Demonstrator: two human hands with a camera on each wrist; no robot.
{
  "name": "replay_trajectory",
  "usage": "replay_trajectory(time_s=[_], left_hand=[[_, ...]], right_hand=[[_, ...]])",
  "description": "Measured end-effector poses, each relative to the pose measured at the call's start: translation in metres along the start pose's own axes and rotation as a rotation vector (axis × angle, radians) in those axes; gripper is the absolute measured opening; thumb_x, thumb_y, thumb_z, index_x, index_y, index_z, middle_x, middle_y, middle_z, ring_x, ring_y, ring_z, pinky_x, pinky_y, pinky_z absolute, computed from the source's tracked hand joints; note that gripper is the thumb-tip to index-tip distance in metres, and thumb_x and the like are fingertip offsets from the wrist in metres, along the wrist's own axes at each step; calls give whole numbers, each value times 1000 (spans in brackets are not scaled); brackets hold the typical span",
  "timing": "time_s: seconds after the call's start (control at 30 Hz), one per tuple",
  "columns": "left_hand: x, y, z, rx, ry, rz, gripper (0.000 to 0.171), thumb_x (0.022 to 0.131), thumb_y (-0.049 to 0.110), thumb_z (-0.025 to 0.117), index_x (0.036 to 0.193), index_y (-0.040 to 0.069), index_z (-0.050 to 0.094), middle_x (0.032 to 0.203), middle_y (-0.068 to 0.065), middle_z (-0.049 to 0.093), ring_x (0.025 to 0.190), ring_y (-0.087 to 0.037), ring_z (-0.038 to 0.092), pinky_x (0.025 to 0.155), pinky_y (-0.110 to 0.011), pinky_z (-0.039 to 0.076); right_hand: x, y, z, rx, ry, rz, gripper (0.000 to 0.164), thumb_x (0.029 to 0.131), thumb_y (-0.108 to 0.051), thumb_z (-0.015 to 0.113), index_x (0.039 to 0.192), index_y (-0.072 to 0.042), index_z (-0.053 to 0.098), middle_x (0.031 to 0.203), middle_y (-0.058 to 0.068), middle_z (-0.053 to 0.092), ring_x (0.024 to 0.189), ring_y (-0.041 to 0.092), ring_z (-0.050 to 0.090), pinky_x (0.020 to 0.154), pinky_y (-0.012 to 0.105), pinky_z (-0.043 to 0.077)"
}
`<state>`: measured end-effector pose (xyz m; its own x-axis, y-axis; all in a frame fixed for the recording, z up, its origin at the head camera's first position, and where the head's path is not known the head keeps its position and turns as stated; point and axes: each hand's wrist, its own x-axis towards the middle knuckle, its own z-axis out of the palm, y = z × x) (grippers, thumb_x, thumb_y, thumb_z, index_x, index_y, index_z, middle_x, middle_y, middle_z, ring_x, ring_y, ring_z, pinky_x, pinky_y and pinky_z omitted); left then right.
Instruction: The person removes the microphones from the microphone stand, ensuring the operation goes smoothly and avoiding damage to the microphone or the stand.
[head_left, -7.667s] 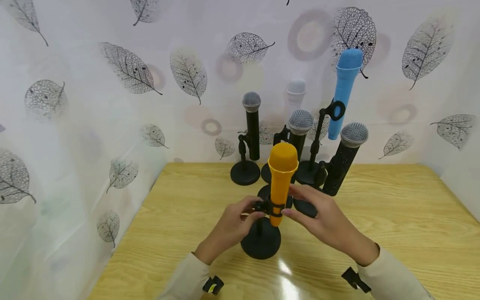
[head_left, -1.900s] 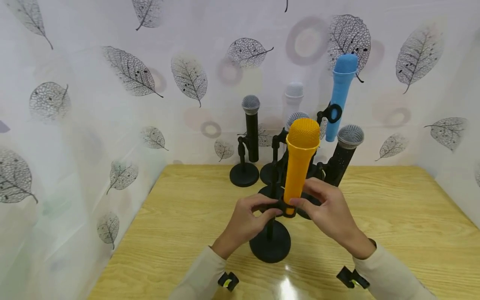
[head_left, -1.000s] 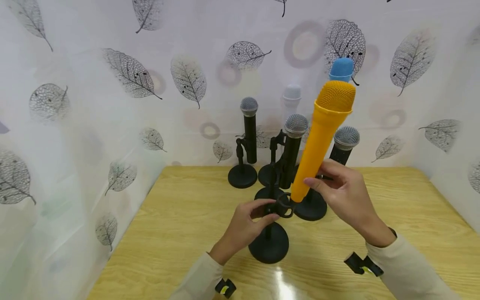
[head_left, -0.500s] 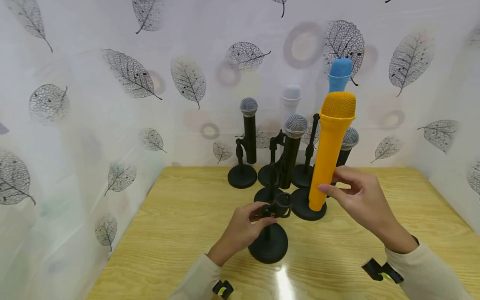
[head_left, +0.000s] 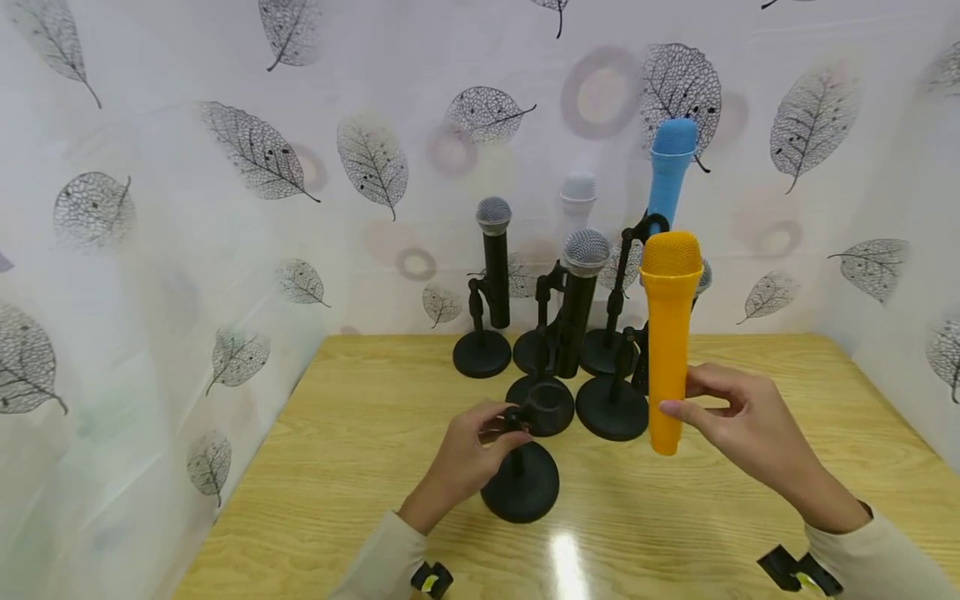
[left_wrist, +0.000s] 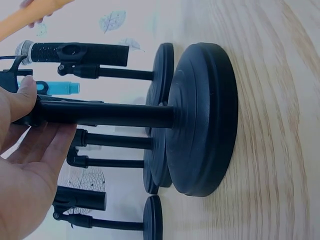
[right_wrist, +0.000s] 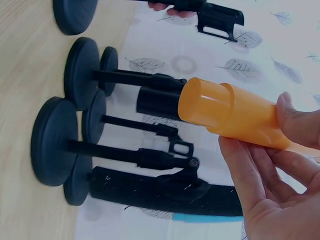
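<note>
My right hand (head_left: 750,429) pinches an orange microphone (head_left: 670,350) near its lower end. The microphone stands nearly upright in the air, apart from any stand. My left hand (head_left: 467,450) grips the top of a short black microphone stand, just by its holder clip. The stand's round base (head_left: 521,487) is on the table. In the left wrist view, the thumb and fingers curl round the upper post (left_wrist: 107,113). The right wrist view shows the bare clip (right_wrist: 220,22) with nothing in it, and the smooth bottom end of the orange microphone (right_wrist: 240,110).
Behind my hands several black stands cluster on the wooden table (head_left: 360,467). They carry black microphones with silver heads, such as this one (head_left: 581,292), a white microphone (head_left: 578,200) and a tall blue microphone (head_left: 670,171). A leaf-patterned curtain (head_left: 375,108) hangs behind.
Earlier the orange microphone sat in the clip of the front stand. My right hand has drawn it up and out, then moved right and lower. The stand has shifted slightly left with my left hand.
</note>
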<state>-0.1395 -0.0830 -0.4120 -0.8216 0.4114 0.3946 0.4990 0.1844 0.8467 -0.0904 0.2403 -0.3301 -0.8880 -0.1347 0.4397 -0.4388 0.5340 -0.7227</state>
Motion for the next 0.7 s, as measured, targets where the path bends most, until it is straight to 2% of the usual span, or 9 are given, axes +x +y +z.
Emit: replay_trajectory(time_s=[0.13, 0.3, 0.4, 0.6, 0.7], left_hand=[[-2, -2, -5, 0, 14, 19, 22, 91, 9, 76, 113, 9, 71, 104, -10, 69, 99, -20, 72, 83, -28, 60], [-3, -4, -11, 2, 25, -4, 19, 93, 10, 75, 111, 11, 71, 105, -6, 70, 100, -18, 71, 84, -29, 60], [-4, -4, -15, 21, 35, -27, 17, 93, 12, 74, 110, 12, 71, 105, -5, 70, 101, -17, 71, 84, -28, 60], [-6, -8, -26, 49, 63, -35, 15, 94, 14, 73, 109, 11, 72, 104, -5, 71, 100, -20, 71, 85, -29, 60], [-7, -12, -31, 55, 76, -25, 14, 95, 13, 72, 109, 10, 72, 104, -8, 71, 100, -22, 71, 85, -30, 60]], right_hand=[[-7, 9, -3, -16, -14, 31, 35, 86, -1, 80, 120, 1, 72, 110, -21, 67, 95, -6, 65, 66, 22, 60], [-15, 19, -8, -52, -39, 79, 33, 86, -4, 81, 119, 0, 73, 109, -18, 68, 92, -5, 65, 65, 23, 60], [-19, 25, -11, -70, -55, 112, 34, 86, -6, 81, 119, -1, 73, 109, -11, 70, 91, -5, 65, 64, 24, 61], [-27, 34, -13, -115, -87, 161, 35, 86, -8, 82, 119, 0, 73, 111, 14, 73, 89, -5, 65, 64, 23, 60], [-32, 40, -15, -136, -106, 183, 35, 85, -9, 83, 118, 1, 74, 110, 13, 73, 87, -5, 64, 65, 23, 60]])
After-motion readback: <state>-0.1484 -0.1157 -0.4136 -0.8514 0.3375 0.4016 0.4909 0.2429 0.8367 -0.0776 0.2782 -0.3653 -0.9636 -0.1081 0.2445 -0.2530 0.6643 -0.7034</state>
